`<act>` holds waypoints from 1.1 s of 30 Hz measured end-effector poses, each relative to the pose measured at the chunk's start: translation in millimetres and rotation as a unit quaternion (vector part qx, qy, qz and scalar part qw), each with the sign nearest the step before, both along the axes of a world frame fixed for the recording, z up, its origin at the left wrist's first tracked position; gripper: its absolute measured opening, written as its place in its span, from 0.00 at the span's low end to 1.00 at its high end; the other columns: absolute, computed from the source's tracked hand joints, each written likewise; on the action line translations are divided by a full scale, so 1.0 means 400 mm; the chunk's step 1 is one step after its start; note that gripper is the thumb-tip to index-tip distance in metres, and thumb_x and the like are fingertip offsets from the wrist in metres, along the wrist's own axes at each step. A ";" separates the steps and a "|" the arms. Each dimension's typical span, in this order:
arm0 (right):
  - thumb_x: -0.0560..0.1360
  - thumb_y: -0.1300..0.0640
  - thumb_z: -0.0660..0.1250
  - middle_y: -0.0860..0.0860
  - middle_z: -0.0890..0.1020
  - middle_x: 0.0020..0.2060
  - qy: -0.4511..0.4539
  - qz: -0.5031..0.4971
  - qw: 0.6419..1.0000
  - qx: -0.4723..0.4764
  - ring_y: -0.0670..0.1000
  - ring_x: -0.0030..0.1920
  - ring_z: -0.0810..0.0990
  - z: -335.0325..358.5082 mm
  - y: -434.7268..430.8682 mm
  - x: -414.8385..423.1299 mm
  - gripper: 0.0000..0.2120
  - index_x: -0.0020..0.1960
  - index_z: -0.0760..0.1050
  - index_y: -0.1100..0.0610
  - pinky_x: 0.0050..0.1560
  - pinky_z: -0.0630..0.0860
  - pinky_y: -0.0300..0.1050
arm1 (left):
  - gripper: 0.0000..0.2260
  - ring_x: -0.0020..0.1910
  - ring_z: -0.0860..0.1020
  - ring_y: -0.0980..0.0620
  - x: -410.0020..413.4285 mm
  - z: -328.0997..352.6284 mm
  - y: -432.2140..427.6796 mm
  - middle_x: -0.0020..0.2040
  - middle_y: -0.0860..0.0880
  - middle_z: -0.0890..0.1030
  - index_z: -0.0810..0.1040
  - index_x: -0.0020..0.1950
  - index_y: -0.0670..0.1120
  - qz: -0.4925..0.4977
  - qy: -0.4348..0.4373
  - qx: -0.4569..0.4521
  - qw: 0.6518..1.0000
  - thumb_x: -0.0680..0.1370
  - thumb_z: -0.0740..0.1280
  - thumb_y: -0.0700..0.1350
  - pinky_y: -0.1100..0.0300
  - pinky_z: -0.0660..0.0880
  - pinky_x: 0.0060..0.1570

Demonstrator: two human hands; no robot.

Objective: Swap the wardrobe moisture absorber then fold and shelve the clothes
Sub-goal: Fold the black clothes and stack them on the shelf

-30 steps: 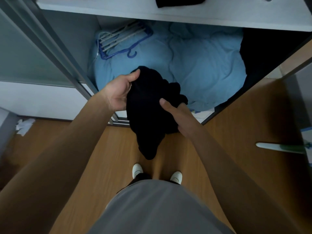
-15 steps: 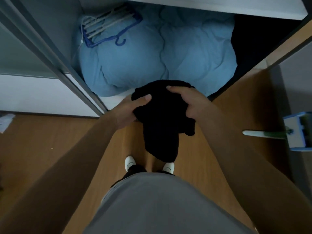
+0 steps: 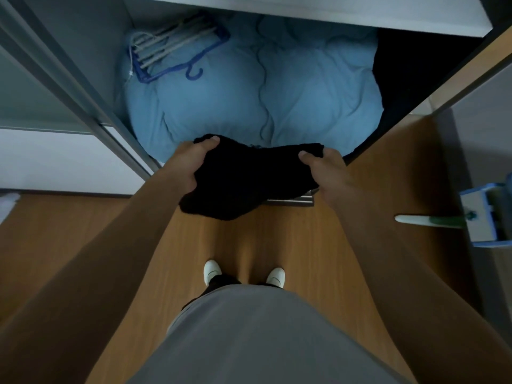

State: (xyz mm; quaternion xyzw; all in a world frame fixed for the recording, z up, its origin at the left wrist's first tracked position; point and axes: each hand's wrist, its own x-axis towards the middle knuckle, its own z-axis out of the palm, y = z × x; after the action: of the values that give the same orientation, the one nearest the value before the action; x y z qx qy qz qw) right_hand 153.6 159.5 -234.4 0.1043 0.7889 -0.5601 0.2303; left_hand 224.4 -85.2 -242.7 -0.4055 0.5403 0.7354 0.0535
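The black garment (image 3: pixel 243 178), just in front of the pale blue quilt (image 3: pixel 304 92), is matt, soft cloth, the quilt itself puffy, wrinkled matt fabric bearing a blue plastic hanger (image 3: pixel 177 69), and the floor (image 3: pixel 277 239) before the quilt smooth wood-grain with a faint sheen.

The room was dim. A warm brown wooden floor (image 3: pixel 277 239) filled the lower half of the view. At 12 o'clock stood an open wardrobe (image 3: pixel 83 51) with grey inner walls and a pale shelf (image 3: pixel 304 12) across its top edge. Its grey metal sliding-door frame (image 3: pixel 69 87) ran aslant from 10 o'clock toward the centre. A light blue duvet (image 3: pixel 318 87) filled the bottom compartment, with a blue hanger (image 3: pixel 171 48) lying on it at 11 o'clock. A white panel (image 3: pixel 55 162) sat at 9 o'clock. At 2 o'clock was a grey cabinet side (image 3: pixel 476 112), and at 3 o'clock a blue-and-white cleaning tool (image 3: pixel 482 217).
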 end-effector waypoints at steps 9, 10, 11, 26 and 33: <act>0.70 0.45 0.77 0.44 0.75 0.64 0.050 0.167 0.984 0.037 0.42 0.62 0.74 0.045 -0.002 -0.010 0.28 0.68 0.75 0.46 0.53 0.70 0.28 | 0.15 0.44 0.84 0.52 0.006 0.016 -0.020 0.46 0.48 0.86 0.82 0.60 0.46 -0.134 0.088 0.013 0.987 0.81 0.59 0.35 0.65 0.79 0.39; 0.68 0.44 0.78 0.44 0.75 0.64 0.053 0.244 0.966 0.072 0.43 0.63 0.74 0.042 -0.010 -0.002 0.30 0.68 0.75 0.46 0.56 0.70 0.30 | 0.14 0.44 0.84 0.52 0.004 0.021 -0.018 0.45 0.48 0.87 0.82 0.58 0.45 -0.127 0.080 0.005 0.989 0.81 0.58 0.35 0.65 0.79 0.39; 0.67 0.45 0.79 0.45 0.77 0.62 0.060 0.306 0.944 0.110 0.44 0.61 0.76 0.035 -0.019 0.003 0.30 0.66 0.77 0.48 0.57 0.72 0.34 | 0.13 0.44 0.84 0.52 0.001 0.028 -0.015 0.45 0.48 0.86 0.82 0.58 0.44 -0.120 0.074 -0.001 0.990 0.81 0.59 0.36 0.65 0.79 0.39; 0.72 0.49 0.74 0.50 0.77 0.34 0.264 0.285 0.894 0.225 0.49 0.36 0.76 0.026 -0.030 0.003 0.19 0.27 0.71 0.51 0.38 0.71 0.48 | 0.15 0.44 0.78 0.59 -0.022 0.021 0.005 0.46 0.56 0.79 0.78 0.55 0.52 -0.445 0.008 -0.379 0.811 0.70 0.73 0.42 0.68 0.73 0.42; 0.73 0.52 0.76 0.48 0.83 0.57 0.214 0.301 0.924 0.097 0.43 0.54 0.81 0.073 -0.015 0.000 0.10 0.48 0.85 0.58 0.56 0.76 0.39 | 0.13 0.44 0.77 0.52 -0.042 0.014 -0.020 0.46 0.52 0.78 0.73 0.51 0.53 -0.369 0.003 -0.482 0.795 0.69 0.68 0.54 0.59 0.72 0.43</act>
State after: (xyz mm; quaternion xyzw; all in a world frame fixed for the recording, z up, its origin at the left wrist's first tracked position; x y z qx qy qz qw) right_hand 153.5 153.7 -205.2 -0.2381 0.8644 -0.3939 0.2022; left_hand 207.7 -93.2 -237.0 -0.1466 0.9335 0.3056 0.1172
